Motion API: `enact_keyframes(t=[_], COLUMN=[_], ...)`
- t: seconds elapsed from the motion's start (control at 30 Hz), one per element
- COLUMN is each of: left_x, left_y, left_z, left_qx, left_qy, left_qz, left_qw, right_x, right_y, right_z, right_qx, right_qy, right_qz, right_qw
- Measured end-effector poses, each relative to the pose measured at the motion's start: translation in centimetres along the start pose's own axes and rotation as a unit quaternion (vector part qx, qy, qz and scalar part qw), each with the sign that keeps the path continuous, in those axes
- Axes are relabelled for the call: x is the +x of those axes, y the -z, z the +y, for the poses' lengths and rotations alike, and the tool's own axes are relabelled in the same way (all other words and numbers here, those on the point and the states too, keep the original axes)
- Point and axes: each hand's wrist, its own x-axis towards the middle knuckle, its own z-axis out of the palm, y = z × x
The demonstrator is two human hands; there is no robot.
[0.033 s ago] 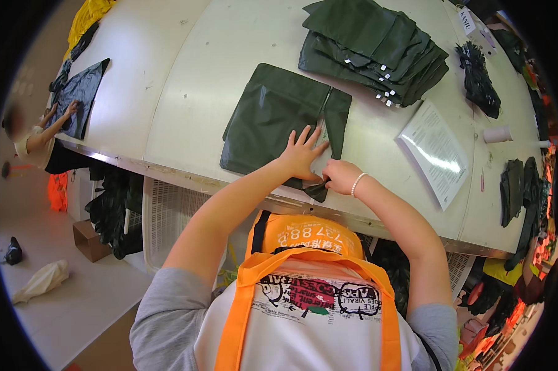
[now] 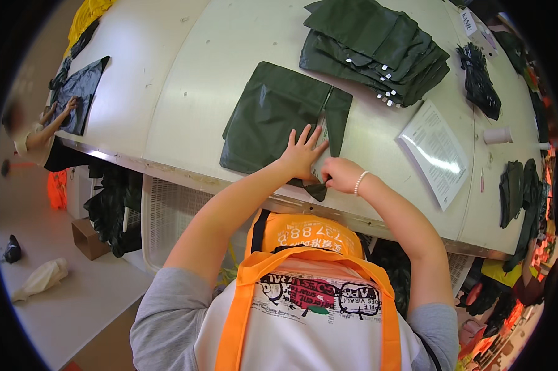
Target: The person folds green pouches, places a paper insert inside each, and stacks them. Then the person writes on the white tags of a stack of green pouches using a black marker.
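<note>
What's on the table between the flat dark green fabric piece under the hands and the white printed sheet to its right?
Nothing: in the head view, only bare white table separates the dark green fabric piece from the white printed sheet.

Hidden and unclear parts

Our right hand (image 2: 339,173) covers the near corner of the flat dark green fabric piece (image 2: 272,117); we cannot tell its grip. The far co-worker's hand (image 2: 73,103) is blurred.

You have a dark green fabric piece (image 2: 276,117) lying flat near the table's (image 2: 186,80) front edge, with its right-hand strip folded over and one corner overhanging.
</note>
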Motion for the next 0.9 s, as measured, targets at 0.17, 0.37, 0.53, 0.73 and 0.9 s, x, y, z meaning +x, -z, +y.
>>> enact_keyframes(t=[0.17, 0.37, 0.53, 0.73, 0.9], left_x=[0.8, -0.7, -1.5, -2.8, 2.4], left_y=[-0.3, -3.6, -1.6, 1.8, 0.3], left_z=[-0.6, -1.0, -0.7, -4.7, -2.5], left_qx=[-0.027, -0.068, -0.303, -0.262, -0.2], left_qy=[0.037, 0.105, 0.106, 0.223, 0.127], left_qz=[-0.005, 0.201, 0.354, 0.494, 0.369], left_qw=[0.999, 0.972, 0.878, 0.798, 0.899], right_x=[-0.9, 0.4, 1.0, -2.1, 1.3], right_y=[1.6, -10.9, -7.9, 9.2, 18.3], right_z=[0.0, 3.9, 0.8, 6.4, 16.5], right_qx=[0.207, 0.413, 0.265, 0.342, 0.317], right_qy=[0.002, -0.227, -0.16, -0.067, -0.087], right_qz=[0.298, 0.335, 0.541, 0.623, 0.674], right_qw=[0.932, 0.816, 0.782, 0.701, 0.661])
